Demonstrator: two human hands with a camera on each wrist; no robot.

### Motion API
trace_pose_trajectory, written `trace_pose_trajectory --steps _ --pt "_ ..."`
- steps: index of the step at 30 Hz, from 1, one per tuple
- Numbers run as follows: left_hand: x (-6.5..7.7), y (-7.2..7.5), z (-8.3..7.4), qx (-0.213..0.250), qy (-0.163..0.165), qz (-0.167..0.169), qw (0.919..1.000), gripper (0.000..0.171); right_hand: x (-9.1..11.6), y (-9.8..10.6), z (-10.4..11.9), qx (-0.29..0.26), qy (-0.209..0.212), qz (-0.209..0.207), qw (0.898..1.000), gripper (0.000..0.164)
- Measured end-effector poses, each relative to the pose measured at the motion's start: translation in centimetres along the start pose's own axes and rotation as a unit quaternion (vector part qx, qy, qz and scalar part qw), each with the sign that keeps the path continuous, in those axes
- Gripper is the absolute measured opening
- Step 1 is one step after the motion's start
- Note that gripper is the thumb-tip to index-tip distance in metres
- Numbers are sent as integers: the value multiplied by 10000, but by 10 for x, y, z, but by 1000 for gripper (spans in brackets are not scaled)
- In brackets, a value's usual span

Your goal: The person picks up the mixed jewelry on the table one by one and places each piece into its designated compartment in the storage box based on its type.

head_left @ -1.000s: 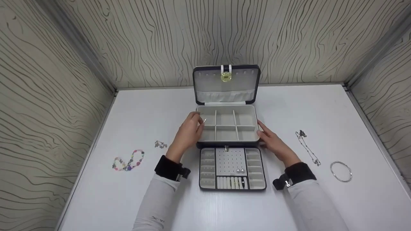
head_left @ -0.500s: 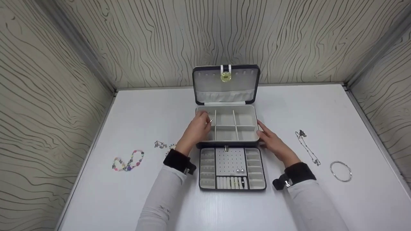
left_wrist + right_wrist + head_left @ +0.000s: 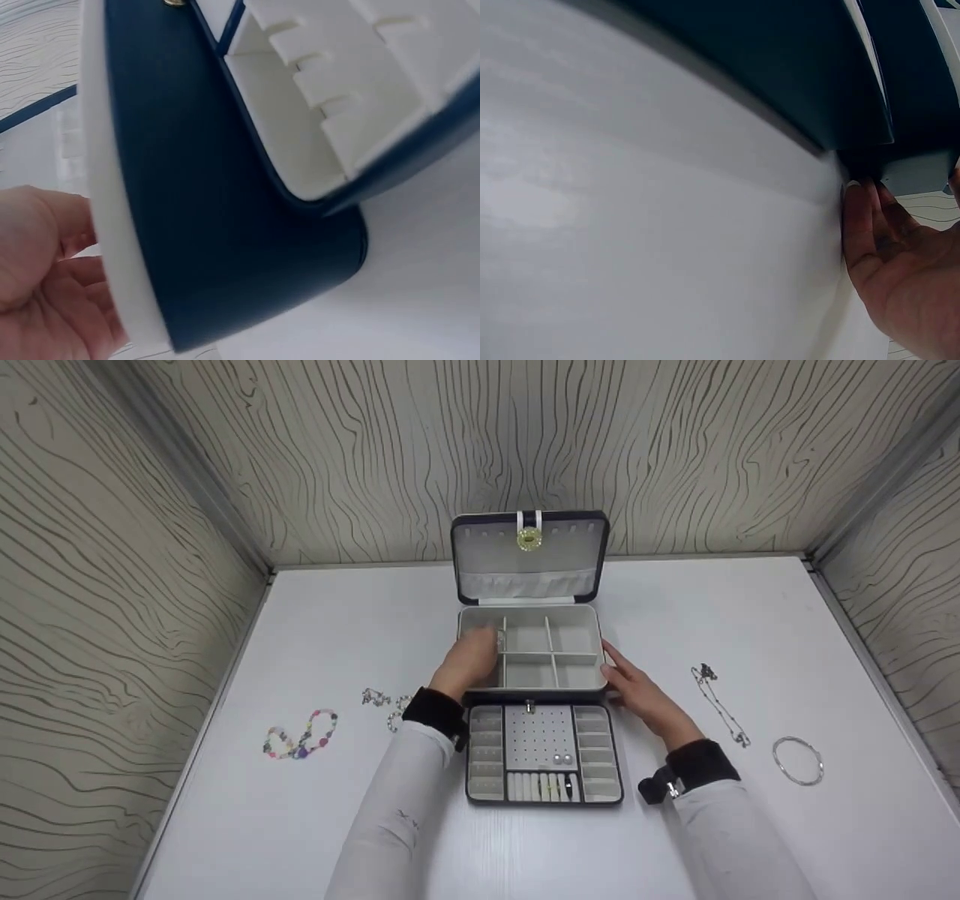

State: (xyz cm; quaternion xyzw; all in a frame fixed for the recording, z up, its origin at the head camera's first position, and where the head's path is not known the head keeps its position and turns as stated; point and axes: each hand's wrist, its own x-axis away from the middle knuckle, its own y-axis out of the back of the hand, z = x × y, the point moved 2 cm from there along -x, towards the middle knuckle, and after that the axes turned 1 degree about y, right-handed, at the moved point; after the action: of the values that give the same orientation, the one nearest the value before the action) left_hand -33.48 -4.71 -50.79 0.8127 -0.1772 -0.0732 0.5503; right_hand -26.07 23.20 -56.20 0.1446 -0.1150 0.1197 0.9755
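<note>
the navy box (image 3: 202, 195) had six pale cells (image 3: 574, 634). at 9 o'clock the left hand (image 3: 469, 660) had curled fingers, hold indeterminable; at 4 o'clock the right hand (image 3: 637, 694), fingers extended, touched the box.

The box (image 3: 195, 187) is dark blue outside and pale grey inside. Its lid (image 3: 487, 559) is light grey inside, with a white strap (image 3: 520, 520) and a gold clasp (image 3: 529, 538). The drawer (image 3: 544, 804) is dark blue at the edge and white inside. Its white board (image 3: 536, 735) has neat rows of small dark dots. The pearls (image 3: 557, 759) are white, and one ring (image 3: 568, 787) is black. The beads (image 3: 302, 752) are pink, yellow and purple. The necklace (image 3: 720, 709) and the bangle (image 3: 820, 770) are silver. The table (image 3: 240, 832) is plain white. The walls (image 3: 390, 457) are cream with wavy dark lines. The sleeves (image 3: 394, 810) are light grey and the bands (image 3: 701, 765) black.
</note>
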Motion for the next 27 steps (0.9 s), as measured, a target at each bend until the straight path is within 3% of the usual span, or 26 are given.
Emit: trace_pose_trajectory --steps 7,16,19,27 --pt "-9 -4 0 -439 4 -98 9990 18 -1 -1 1 35 48 21 10000 63" --pt "-14 -8 2 -17 27 -13 10000 14 0 1 1 -19 71 15 10000 63" --pt "-16 -9 2 69 3 -135 9999 13 0 1 1 -40 91 46 9999 63" --pt "-16 -13 -1 -578 -281 -598 9961 17 2 0 2 -46 23 41 10000 63"
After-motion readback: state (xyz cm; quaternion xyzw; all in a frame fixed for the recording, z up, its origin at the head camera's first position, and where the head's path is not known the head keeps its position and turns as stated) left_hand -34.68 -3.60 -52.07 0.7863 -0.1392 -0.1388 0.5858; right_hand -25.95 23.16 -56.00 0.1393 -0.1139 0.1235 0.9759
